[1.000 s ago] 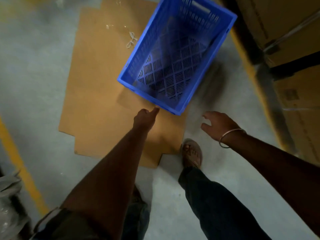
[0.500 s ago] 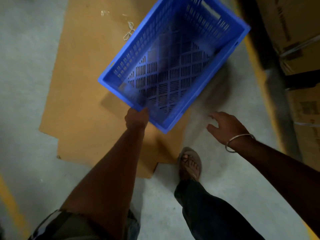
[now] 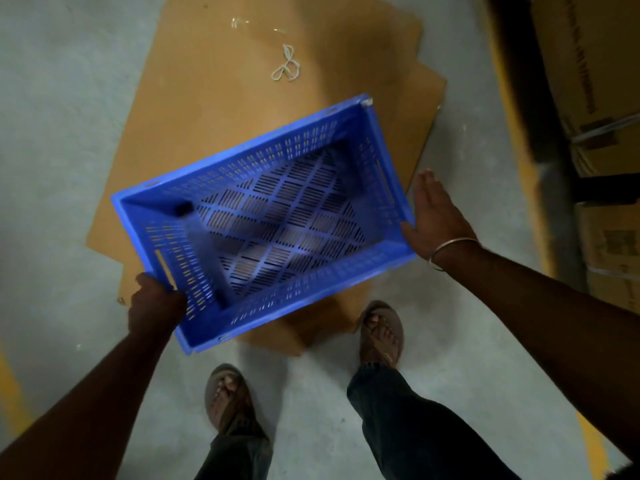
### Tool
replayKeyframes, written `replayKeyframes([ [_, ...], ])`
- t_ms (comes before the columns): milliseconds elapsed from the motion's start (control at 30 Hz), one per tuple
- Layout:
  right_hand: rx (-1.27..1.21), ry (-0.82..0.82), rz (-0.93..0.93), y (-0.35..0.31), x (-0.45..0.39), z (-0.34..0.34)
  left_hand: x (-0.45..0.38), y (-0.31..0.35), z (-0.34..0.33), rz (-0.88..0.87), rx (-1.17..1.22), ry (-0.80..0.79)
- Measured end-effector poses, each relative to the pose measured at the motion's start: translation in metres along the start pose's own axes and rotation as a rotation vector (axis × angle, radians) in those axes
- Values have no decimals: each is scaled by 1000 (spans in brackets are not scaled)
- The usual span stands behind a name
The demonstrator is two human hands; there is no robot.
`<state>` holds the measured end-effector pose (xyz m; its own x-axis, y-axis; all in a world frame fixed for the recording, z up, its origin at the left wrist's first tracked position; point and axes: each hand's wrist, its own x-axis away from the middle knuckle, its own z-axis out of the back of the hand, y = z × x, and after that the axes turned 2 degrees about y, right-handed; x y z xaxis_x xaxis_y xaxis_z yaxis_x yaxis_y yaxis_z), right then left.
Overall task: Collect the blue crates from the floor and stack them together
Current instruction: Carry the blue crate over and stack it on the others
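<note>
One blue slotted plastic crate (image 3: pixel 263 223) hangs tilted in the air above the floor, its open top facing me. My left hand (image 3: pixel 154 304) grips the crate's near-left end wall by the handle slot. My right hand (image 3: pixel 434 216) lies flat with straight fingers against the outside of the crate's right end wall. The crate is empty. No other crate is in view.
Flattened brown cardboard sheets (image 3: pixel 214 98) cover the grey concrete floor under the crate, with a loop of white string (image 3: pixel 286 68) on them. Stacked cardboard boxes (image 3: pixel 588 71) stand along the right behind a yellow floor line (image 3: pixel 512 126). My sandalled feet (image 3: pixel 381 332) stand just below the crate.
The crate has been lifted off the cardboard, swung toward me and turned. My left hand closed on its end wall. My right hand came up from hovering to touch the right end.
</note>
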<state>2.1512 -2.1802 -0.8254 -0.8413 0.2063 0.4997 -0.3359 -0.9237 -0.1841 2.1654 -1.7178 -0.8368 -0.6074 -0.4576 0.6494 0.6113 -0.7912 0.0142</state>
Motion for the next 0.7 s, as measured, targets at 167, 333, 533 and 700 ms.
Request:
replayKeyframes([
  [167, 119, -47, 117, -6, -16, -23, -5, -14, -5, -115, -67, 16],
  [333, 94, -53, 57, -12, -11, -37, -9, -16, -7, -104, -16, 30],
  [533, 88, -28, 99, -27, 20, -14, 5, -23, 25, -67, 158, 3],
  [700, 36, -72, 53, -51, 76, 28, 31, -51, 93, -81, 267, -71],
])
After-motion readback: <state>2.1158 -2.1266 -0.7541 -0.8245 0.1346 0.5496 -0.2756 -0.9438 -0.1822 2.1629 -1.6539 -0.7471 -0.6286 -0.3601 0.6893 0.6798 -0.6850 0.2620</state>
